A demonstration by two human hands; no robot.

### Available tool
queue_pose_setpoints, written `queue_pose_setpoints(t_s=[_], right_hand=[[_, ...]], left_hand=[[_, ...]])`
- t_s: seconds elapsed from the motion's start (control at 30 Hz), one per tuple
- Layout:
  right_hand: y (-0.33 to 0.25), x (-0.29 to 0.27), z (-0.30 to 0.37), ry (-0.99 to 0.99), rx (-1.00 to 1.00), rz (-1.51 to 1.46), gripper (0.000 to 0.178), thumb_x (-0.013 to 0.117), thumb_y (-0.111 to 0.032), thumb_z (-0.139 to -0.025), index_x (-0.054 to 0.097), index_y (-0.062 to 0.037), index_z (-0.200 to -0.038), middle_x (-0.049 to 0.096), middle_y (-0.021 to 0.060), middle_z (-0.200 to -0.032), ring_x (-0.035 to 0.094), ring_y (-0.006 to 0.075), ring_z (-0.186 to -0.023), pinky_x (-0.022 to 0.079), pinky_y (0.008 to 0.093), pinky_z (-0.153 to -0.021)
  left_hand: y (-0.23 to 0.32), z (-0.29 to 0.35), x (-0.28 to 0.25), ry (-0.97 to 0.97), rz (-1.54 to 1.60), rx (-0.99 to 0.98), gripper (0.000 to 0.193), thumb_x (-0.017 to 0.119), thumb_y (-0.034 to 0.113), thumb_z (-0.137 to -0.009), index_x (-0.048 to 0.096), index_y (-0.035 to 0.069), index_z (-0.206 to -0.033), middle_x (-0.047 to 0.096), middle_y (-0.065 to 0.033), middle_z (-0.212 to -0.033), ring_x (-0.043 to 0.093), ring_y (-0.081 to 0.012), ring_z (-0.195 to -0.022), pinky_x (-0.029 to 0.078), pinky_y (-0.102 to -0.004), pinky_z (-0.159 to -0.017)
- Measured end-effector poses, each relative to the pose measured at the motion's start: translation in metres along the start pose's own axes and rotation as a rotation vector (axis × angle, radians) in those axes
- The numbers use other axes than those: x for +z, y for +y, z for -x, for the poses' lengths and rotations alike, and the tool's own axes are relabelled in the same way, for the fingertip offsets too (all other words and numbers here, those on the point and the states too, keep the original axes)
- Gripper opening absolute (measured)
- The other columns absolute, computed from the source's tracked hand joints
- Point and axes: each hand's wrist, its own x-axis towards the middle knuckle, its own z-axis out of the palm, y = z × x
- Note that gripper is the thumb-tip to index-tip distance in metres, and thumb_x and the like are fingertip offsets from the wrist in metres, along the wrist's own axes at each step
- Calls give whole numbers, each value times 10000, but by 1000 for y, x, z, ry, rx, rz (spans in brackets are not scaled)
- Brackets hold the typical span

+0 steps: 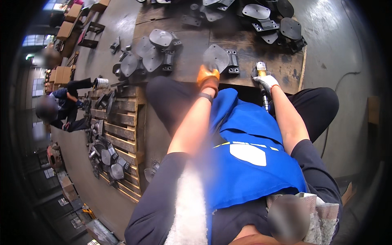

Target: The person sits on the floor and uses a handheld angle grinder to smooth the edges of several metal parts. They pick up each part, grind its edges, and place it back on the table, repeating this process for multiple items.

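My left hand (208, 77), in an orange glove, is closed on the near edge of a dark grey metal bracket (217, 58). The bracket has a rounded flat plate with small holes and a block with bolt holes on its right side; it lies at the table's near edge. In a white glove, my right hand (268, 81) wraps round a slim air tool (261, 69) with a yellow body and silver ends. The tool's silver lower end points down toward my lap, and its upper end rests over the table, right of the bracket and apart from it.
More brackets (152, 58) crowd the worn wooden table (183, 73) at left, with others (261, 20) at the far right. A wooden pallet (124, 132) bearing metal parts stands at left. Beyond it, a person (67, 100) bends by a bucket (101, 83). A cable (347, 73) lies on the right floor.
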Motion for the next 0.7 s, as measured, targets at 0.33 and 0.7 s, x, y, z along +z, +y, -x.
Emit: queue_pose_setpoints(t_s=[0.33,0.7], right_hand=[[18,-11,-26,-268,176,-611,216,772,-159,-804,572,-90,-843,574,36,-670,576,171,-514,447,295,-431],[-25,-50,-29,-307,83,-523,211,720,-215,-856,657,-17,-893,654,69,-731,628,165,-621,503,271,-583]], left_hand=[[-9,-143,81,-251,-193,-175,529,610,467,-873,635,67,-1218,652,-205,-1267,642,-388,-1145,520,-447,-957],[-45,-175,142,-153,-296,-119,561,564,591,-906,750,69,-998,720,-217,-1043,686,-394,-1041,551,-474,-860]])
